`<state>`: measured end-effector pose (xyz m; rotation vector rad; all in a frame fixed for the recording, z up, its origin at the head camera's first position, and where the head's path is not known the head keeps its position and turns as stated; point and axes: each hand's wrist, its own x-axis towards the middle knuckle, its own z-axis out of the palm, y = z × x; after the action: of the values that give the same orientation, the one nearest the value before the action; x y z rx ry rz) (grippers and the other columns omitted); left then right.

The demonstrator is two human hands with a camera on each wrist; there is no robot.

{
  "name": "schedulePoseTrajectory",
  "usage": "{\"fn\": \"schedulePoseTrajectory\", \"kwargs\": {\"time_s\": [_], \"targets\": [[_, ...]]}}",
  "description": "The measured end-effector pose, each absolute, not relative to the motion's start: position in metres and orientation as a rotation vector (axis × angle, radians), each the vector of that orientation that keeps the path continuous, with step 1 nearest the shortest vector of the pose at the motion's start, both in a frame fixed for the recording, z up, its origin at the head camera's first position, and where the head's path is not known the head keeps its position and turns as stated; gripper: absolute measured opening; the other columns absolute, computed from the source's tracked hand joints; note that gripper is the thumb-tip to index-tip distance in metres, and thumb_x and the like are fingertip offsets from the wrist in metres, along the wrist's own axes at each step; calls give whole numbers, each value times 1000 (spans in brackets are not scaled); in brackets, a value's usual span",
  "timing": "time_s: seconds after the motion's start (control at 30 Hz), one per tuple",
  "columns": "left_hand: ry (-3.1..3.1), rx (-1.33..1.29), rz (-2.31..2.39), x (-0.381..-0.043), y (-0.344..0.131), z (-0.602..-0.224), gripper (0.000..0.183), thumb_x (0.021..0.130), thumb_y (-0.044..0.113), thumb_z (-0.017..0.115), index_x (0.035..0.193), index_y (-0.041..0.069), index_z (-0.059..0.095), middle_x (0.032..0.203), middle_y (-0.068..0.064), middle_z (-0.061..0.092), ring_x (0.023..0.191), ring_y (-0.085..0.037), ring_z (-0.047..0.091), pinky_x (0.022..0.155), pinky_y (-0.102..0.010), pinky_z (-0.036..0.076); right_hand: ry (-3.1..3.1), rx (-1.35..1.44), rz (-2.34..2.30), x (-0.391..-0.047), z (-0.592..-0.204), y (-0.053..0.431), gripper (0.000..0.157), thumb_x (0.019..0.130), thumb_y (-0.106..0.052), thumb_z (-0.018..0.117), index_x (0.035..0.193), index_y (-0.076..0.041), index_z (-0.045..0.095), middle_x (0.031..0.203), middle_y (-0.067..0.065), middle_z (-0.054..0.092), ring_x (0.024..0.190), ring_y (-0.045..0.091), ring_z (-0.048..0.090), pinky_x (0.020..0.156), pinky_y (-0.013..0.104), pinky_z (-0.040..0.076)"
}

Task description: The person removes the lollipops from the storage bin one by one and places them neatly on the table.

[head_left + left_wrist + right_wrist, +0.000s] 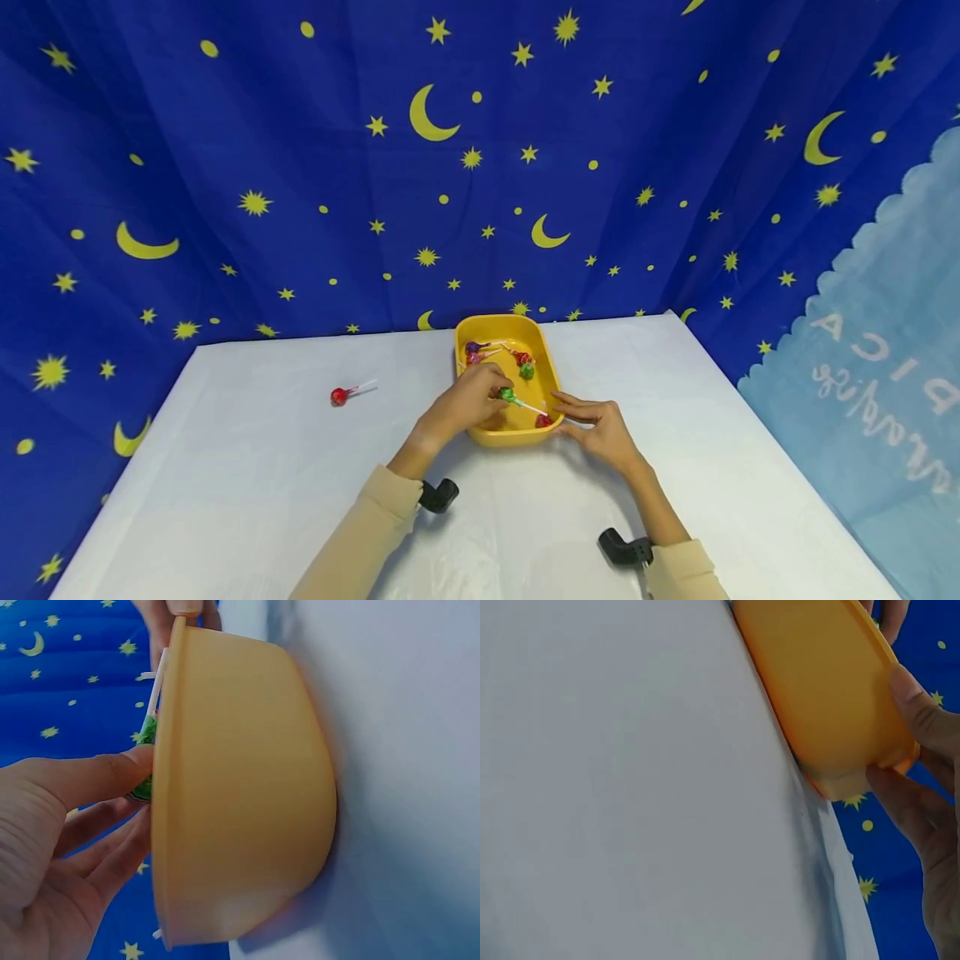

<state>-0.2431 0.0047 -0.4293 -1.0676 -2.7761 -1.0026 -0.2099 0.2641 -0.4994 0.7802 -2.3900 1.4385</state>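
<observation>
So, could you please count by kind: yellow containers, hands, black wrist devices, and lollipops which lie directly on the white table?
Yellow container: 1
Left hand and right hand: 2
Black wrist devices: 2
Red lollipop directly on the white table: 1
Total: 6

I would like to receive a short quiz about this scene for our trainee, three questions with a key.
1. Which hand holds a green lollipop?
2. True or false: every lollipop is inside the yellow box.
3. The right hand grips:
a) a sleeve
b) the yellow box
c) the blue curtain

Key
1. The left hand.
2. False: a red lollipop lies on the white table, to the left of the box.
3. b
</observation>
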Motion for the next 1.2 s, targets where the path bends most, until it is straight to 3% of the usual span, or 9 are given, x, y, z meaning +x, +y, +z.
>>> {"fn": "schedulePoseTrajectory", "kwargs": {"time_s": [0.2,0.37,0.5,0.63,0.87,1.07,1.2], "targets": [[-2731,-960,-1096,-228,-10,-426,25,87,11,73,110,3,73,109,-10,66,89,-17,66,82,-31,55,-2312,781,1571,-206,-488,262,29,70,12,79,97,16,70,121,35,58,107,51,57,82,23,54],[-2703,-876,-1158,-217,-18,-422,27,88,14,72,114,5,72,114,-9,65,87,-15,66,90,-39,49,-2314,709,1662,-198,-473,258,27,72,14,76,97,18,68,126,42,50,115,52,52,79,25,55],[-2677,-832,-1165,-209,-24,-422,28,88,14,73,115,7,72,111,-5,66,88,-15,62,96,-44,42,-2427,639,1575,-195,-468,255,28,74,8,78,101,14,70,113,37,61,115,39,61,79,27,57],[-2641,-793,-1227,-201,-32,-426,29,86,13,75,114,6,72,106,-2,65,87,-14,60,94,-43,43,-2475,618,1516,-193,-465,252,30,74,5,79,101,13,70,105,30,68,108,40,64,78,30,57],[-2549,-799,-1284,-191,-52,-432,27,84,9,76,110,4,73,104,-2,66,85,-13,62,83,-39,53,-2461,633,1509,-197,-469,252,30,73,7,79,100,15,70,105,32,66,105,31,67,75,22,56],[-2582,-732,-1250,-181,-73,-432,23,84,10,76,106,7,75,104,-1,67,86,-12,60,80,-39,55,-2437,618,1581,-206,-485,256,33,74,6,78,105,14,69,109,32,65,113,42,59,79,21,55],[-2623,-656,-1211,-176,-91,-431,23,83,10,77,105,8,75,105,-2,70,86,-14,62,80,-42,55,-2444,585,1604,-211,-497,261,35,75,1,79,108,9,70,111,28,66,115,32,61,79,20,55]]}}
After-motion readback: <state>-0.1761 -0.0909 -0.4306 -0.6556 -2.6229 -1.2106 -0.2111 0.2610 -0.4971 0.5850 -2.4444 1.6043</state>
